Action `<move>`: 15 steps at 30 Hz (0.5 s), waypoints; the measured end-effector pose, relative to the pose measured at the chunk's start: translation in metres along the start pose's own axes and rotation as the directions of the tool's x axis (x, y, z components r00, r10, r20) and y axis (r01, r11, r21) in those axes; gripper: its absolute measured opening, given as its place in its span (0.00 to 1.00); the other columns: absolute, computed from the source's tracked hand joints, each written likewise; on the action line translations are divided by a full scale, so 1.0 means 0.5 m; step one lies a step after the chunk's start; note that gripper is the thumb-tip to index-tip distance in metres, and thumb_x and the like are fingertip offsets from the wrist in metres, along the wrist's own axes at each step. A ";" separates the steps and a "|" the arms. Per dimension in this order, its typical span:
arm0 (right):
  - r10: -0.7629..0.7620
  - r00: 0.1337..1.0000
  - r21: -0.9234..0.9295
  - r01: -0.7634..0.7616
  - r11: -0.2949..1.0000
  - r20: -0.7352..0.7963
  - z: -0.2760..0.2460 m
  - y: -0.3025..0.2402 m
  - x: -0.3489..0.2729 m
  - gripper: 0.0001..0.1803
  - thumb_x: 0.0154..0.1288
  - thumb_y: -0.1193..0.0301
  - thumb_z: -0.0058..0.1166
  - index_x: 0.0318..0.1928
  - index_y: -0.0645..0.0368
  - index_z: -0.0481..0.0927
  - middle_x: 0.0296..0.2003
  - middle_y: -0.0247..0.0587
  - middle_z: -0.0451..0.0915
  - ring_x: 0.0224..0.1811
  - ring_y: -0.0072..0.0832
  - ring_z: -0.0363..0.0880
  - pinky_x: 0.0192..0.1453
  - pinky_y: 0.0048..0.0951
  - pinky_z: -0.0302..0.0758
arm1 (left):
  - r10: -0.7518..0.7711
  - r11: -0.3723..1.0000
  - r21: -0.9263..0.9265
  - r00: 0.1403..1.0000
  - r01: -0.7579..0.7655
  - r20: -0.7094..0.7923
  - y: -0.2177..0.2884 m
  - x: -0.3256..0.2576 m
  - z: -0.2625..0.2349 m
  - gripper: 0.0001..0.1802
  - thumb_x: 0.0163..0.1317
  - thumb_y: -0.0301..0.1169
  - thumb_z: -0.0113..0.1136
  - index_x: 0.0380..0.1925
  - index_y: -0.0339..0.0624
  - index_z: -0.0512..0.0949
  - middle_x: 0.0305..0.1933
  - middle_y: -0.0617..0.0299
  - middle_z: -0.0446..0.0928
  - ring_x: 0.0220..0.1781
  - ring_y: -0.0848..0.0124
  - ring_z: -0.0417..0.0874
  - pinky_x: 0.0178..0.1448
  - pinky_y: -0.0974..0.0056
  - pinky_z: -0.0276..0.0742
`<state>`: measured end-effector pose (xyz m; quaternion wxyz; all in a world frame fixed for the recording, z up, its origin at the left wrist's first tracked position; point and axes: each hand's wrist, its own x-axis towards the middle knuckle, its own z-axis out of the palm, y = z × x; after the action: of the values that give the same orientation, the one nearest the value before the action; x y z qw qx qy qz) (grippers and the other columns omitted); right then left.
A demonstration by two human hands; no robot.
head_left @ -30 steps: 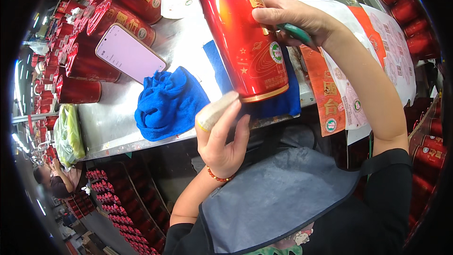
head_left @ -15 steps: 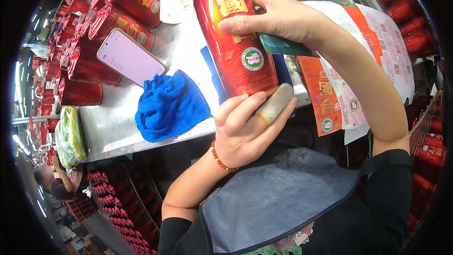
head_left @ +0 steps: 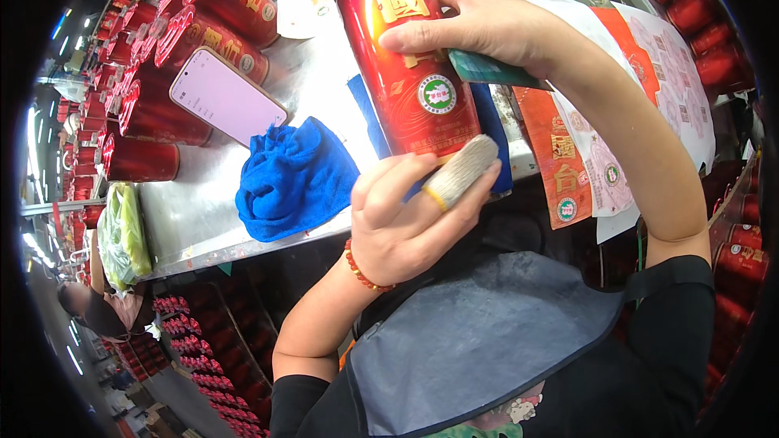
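The tall glossy red cylindrical can w/ gold characters and a round green-white seal (head_left: 410, 73) is held up off the metal worktop (head_left: 203, 203), tilted a bit, top toward the far side. Right hand (head_left: 479, 28) is clamped round its upper part from the right, fingers wrapped across the front; a flat dark-green card-like piece (head_left: 491, 71) sits pinched under that hand against the can's side. Left hand (head_left: 406, 223) is at the can's bottom edge, fingers curled and touching the base, one finger in a woven beige finger cot w/ yellow band (head_left: 461, 172).

Below the can, on the worktop: crumpled bright-blue microfibre cloth (head_left: 292, 178), a flat blue mat (head_left: 369, 126) partly behind the can. Pink-cased smartphone (head_left: 225, 99) leans on a row of red cans lying on their sides (head_left: 162, 73) at left. Printed red and white label sheets (head_left: 568, 162) hang over the worktop edge at right. Person wears a grey-blue apron (head_left: 479, 341).
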<state>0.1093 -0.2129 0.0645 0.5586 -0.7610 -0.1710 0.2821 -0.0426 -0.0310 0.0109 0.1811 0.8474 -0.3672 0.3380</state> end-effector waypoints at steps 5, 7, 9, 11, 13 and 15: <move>-0.018 1.000 -0.011 0.018 1.000 -0.009 -0.005 0.009 0.004 0.45 0.52 0.40 0.73 0.57 0.64 0.77 0.49 0.47 0.86 0.48 0.31 0.88 0.56 0.33 0.84 | -0.159 0.985 0.067 0.987 0.159 -0.007 0.001 -0.045 -0.040 0.25 0.41 0.28 0.73 0.46 0.55 0.90 0.51 0.72 0.86 0.57 0.65 0.71 0.59 0.64 0.69; -0.034 0.999 0.009 0.034 0.999 -0.018 0.000 0.005 -0.004 0.45 0.53 0.40 0.73 0.57 0.64 0.77 0.49 0.47 0.86 0.48 0.31 0.88 0.56 0.33 0.84 | -0.181 0.983 0.035 0.983 0.180 0.025 0.004 -0.039 -0.046 0.25 0.40 0.27 0.74 0.45 0.54 0.90 0.50 0.70 0.87 0.57 0.64 0.71 0.64 0.64 0.65; -0.052 0.999 0.050 0.052 0.997 -0.009 0.003 0.011 -0.003 0.45 0.53 0.40 0.72 0.57 0.65 0.77 0.48 0.48 0.86 0.47 0.32 0.88 0.55 0.33 0.85 | -0.169 0.986 -0.002 0.985 0.169 0.045 0.004 -0.022 -0.047 0.25 0.40 0.27 0.74 0.45 0.55 0.90 0.50 0.71 0.86 0.58 0.63 0.71 0.65 0.64 0.65; -0.013 0.999 -0.011 0.012 1.000 -0.033 0.002 0.011 0.003 0.44 0.53 0.41 0.73 0.57 0.65 0.78 0.48 0.48 0.86 0.47 0.32 0.88 0.55 0.33 0.85 | -0.094 0.995 0.028 0.993 0.092 0.068 -0.006 -0.004 -0.040 0.25 0.41 0.28 0.74 0.46 0.57 0.90 0.51 0.74 0.85 0.59 0.66 0.71 0.59 0.64 0.69; 0.003 0.999 -0.047 -0.005 0.999 -0.047 0.001 0.011 0.005 0.43 0.53 0.42 0.73 0.57 0.65 0.78 0.48 0.48 0.86 0.47 0.32 0.88 0.55 0.33 0.85 | -0.052 0.998 0.050 0.995 0.048 0.085 -0.009 0.002 -0.039 0.25 0.42 0.29 0.74 0.45 0.60 0.90 0.51 0.76 0.85 0.60 0.66 0.71 0.56 0.63 0.71; -0.004 0.999 -0.060 0.001 0.998 -0.050 0.000 0.011 0.005 0.43 0.53 0.43 0.73 0.58 0.65 0.78 0.47 0.48 0.87 0.46 0.31 0.88 0.54 0.33 0.85 | -0.046 0.998 0.038 0.999 0.046 0.014 -0.017 -0.027 -0.030 0.24 0.42 0.29 0.74 0.44 0.60 0.90 0.51 0.76 0.85 0.59 0.66 0.71 0.56 0.63 0.71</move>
<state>0.1108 -0.2131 0.0589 0.5399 -0.7841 -0.1661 0.2571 -0.0498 -0.0102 0.0116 0.1701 0.8614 -0.3426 0.3341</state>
